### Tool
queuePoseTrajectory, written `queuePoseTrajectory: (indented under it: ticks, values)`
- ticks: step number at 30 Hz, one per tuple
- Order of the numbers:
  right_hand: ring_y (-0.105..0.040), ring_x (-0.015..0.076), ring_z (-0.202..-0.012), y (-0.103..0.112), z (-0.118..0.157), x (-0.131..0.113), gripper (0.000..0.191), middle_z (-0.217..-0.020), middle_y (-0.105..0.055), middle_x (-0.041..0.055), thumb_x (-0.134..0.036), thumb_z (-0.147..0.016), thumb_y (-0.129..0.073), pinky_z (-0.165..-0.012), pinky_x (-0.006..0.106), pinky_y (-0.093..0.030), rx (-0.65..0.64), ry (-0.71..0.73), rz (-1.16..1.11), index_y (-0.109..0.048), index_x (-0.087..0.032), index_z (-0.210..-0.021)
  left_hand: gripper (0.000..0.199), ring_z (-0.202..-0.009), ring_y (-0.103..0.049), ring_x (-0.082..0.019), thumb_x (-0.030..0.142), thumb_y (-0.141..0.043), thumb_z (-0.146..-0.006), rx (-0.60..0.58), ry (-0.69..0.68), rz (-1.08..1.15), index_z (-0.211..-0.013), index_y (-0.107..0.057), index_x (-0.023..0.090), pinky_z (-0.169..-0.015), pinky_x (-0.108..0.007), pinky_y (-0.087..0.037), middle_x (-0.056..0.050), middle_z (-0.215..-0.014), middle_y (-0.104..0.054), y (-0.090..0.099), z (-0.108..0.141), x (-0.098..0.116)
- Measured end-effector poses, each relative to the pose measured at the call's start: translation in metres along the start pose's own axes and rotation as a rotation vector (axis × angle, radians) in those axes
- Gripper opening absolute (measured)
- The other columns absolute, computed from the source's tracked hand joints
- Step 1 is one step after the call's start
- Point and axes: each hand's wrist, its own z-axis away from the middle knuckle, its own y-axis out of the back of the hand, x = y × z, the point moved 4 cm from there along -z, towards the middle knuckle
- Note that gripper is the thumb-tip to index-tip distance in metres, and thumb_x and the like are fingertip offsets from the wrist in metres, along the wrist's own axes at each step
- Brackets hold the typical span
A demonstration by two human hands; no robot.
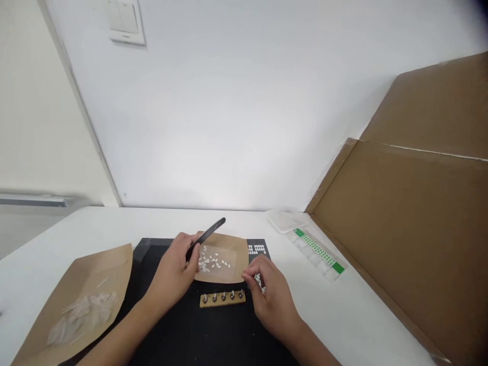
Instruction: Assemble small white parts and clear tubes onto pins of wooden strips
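Observation:
My left hand (176, 269) is closed around a slim black strip with a rounded end (209, 233), which looks like a nail file. It points up and to the right over a brown paper tray (240, 249). Small white oval pieces (215, 262) lie scattered inside. My right hand (271, 295) pinches thumb and forefinger together at the tray's right front corner; what is between them is too small to make out. Just in front of the tray rests a tan strip (222, 299) with several round metal studs, each bearing a small pale upright piece.
A black mat (213, 335) lies under both hands. At left sits a larger brown paper tray (110, 259) with clear plastic pieces (84, 315). To the right are a clear case with a green-and-white strip (319, 250) and a translucent lid (284, 220). Cardboard (412, 223) stands along the right side.

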Motion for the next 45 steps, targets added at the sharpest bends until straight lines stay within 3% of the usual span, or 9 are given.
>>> queuePoseTrajectory:
  ticks: [5, 11, 17, 22, 27, 30, 33, 38, 45]
  values:
    - [-0.059, 0.0207, -0.08, 0.009, -0.032, -0.033, 0.012, -0.09, -0.062, 0.0039, -0.019, -0.103, -0.051, -0.069, 0.032, -0.044, -0.08, 0.191, 0.131, -0.052, -0.024, -0.092, 0.035, -0.086, -0.072, -0.022, 0.042, -0.045, -0.107, 0.028, -0.033, 0.436, -0.127, -0.067, 0.024, -0.085, -0.037, -0.059, -0.006, -0.1, -0.072, -0.016, 0.013, 0.002]
    - [-0.061, 0.0205, -0.086, -0.017, -0.077, -0.026, 0.013, -0.093, -0.062, 0.0048, -0.021, -0.105, -0.05, -0.072, 0.032, -0.045, -0.025, 0.195, 0.084, -0.053, -0.023, -0.092, 0.046, -0.051, -0.063, -0.017, 0.052, -0.052, -0.103, -0.083, 0.121, 0.685, -0.13, -0.07, 0.02, -0.059, -0.028, -0.057, 0.004, -0.057, -0.059, -0.026, 0.018, 0.004]
    - [-0.059, 0.0226, -0.086, -0.042, -0.08, -0.006, 0.015, -0.093, -0.062, 0.0059, -0.023, -0.107, -0.047, -0.074, 0.036, -0.043, 0.01, 0.236, 0.146, -0.053, -0.022, -0.094, 0.042, -0.042, -0.053, -0.007, 0.056, -0.06, -0.098, -0.02, 0.219, 0.696, -0.121, -0.078, 0.025, -0.045, -0.024, -0.049, -0.005, -0.114, -0.077, -0.028, 0.023, -0.001]
    - [-0.057, 0.0223, -0.085, -0.041, -0.078, -0.009, 0.012, -0.092, -0.061, 0.0052, -0.021, -0.107, -0.049, -0.075, 0.036, -0.043, -0.038, 0.231, 0.159, -0.054, -0.022, -0.097, 0.039, -0.05, -0.057, -0.01, 0.053, -0.062, -0.097, 0.005, 0.192, 0.665, -0.119, -0.08, 0.027, -0.048, -0.024, -0.049, -0.003, -0.109, -0.079, -0.026, 0.022, -0.002]
    - [-0.057, 0.023, -0.085, -0.04, -0.071, -0.009, 0.014, -0.093, -0.061, 0.0056, -0.015, -0.105, -0.05, -0.075, 0.037, -0.042, -0.093, 0.221, 0.188, -0.052, -0.022, -0.093, 0.03, -0.068, -0.068, -0.015, 0.042, -0.062, -0.1, 0.067, 0.08, 0.619, -0.115, -0.082, 0.026, -0.068, -0.025, -0.055, -0.001, -0.092, -0.078, -0.028, 0.023, 0.001]
    - [-0.055, 0.0241, -0.084, -0.04, -0.067, -0.008, 0.016, -0.09, -0.061, 0.006, -0.014, -0.105, -0.05, -0.075, 0.039, -0.041, -0.05, 0.252, 0.248, -0.05, -0.022, -0.091, 0.027, -0.069, -0.069, -0.015, 0.037, -0.061, -0.102, 0.068, 0.017, 0.595, -0.115, -0.082, 0.027, -0.069, -0.024, -0.054, 0.001, -0.081, -0.075, -0.028, 0.023, 0.004]
    - [-0.054, 0.0238, -0.083, -0.039, -0.063, -0.011, 0.017, -0.089, -0.061, 0.0061, -0.013, -0.104, -0.051, -0.075, 0.04, -0.042, 0.051, 0.286, 0.237, -0.049, -0.023, -0.09, 0.022, -0.082, -0.074, -0.017, 0.033, -0.064, -0.1, 0.092, -0.028, 0.573, -0.112, -0.082, 0.028, -0.076, -0.024, -0.055, 0.0, -0.092, -0.079, -0.022, 0.022, 0.006]
    - [-0.054, 0.0226, -0.085, -0.041, -0.059, -0.012, 0.02, -0.09, -0.061, 0.0052, -0.01, -0.105, -0.051, -0.076, 0.038, -0.044, 0.158, 0.264, 0.147, -0.049, -0.023, -0.089, 0.017, -0.085, -0.075, -0.018, 0.036, -0.07, -0.096, 0.112, 0.033, 0.557, -0.102, -0.084, 0.03, -0.078, -0.025, -0.056, 0.002, -0.097, -0.081, -0.017, 0.021, 0.004]
    - [-0.051, 0.0219, -0.08, -0.054, -0.062, -0.01, 0.021, -0.083, -0.055, 0.0028, -0.014, -0.105, -0.052, -0.071, 0.037, -0.042, 0.111, 0.3, 0.063, -0.047, -0.024, -0.087, 0.02, -0.08, -0.074, -0.018, 0.039, -0.072, -0.095, 0.105, 0.116, 0.624, -0.106, -0.085, 0.029, -0.072, -0.024, -0.056, 0.001, -0.092, -0.081, -0.017, 0.021, 0.003]
